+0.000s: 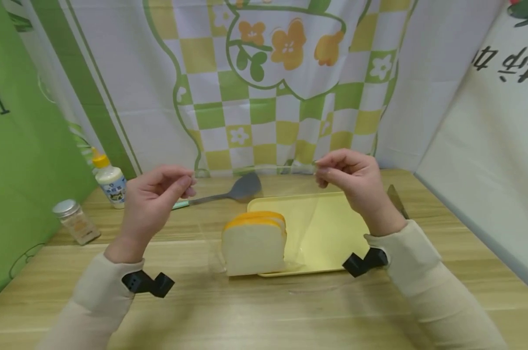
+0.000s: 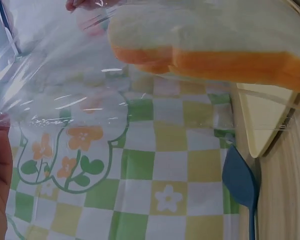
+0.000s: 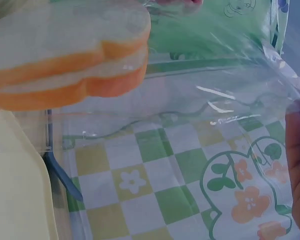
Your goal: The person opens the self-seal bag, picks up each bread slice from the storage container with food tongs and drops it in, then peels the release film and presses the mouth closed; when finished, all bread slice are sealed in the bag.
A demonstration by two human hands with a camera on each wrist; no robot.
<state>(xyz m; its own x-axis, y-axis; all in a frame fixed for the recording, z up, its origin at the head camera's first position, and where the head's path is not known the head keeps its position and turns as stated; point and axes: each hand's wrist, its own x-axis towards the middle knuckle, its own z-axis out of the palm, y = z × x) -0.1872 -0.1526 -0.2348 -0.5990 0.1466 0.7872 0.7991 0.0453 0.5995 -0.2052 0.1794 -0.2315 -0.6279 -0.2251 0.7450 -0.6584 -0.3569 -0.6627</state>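
A clear plastic bag point(image 2: 55, 107) is stretched between my two hands. My left hand point(image 1: 152, 204) pinches one top corner between thumb and forefinger. At the other corner, the thumb and fingers of my right hand point(image 1: 353, 182) pinch the film. Below and between the hands stand two bread slices point(image 1: 254, 248), white with orange-brown crust, upright and one behind the other. Film overlaps the slices in both wrist views and hangs down around them in the head view. Behind the bread, a yellow tray point(image 1: 329, 238) lies on the table, its left end partly covered by the slices.
A grey spatula point(image 1: 245, 186) with a green handle lies behind the bread. At the left stand a squeeze bottle point(image 1: 111, 182) with a yellow cap and a spice jar point(image 1: 76, 222). A knife blade point(image 1: 396, 200) shows behind the right wrist. A checked curtain point(image 1: 255, 121) hangs at the back.
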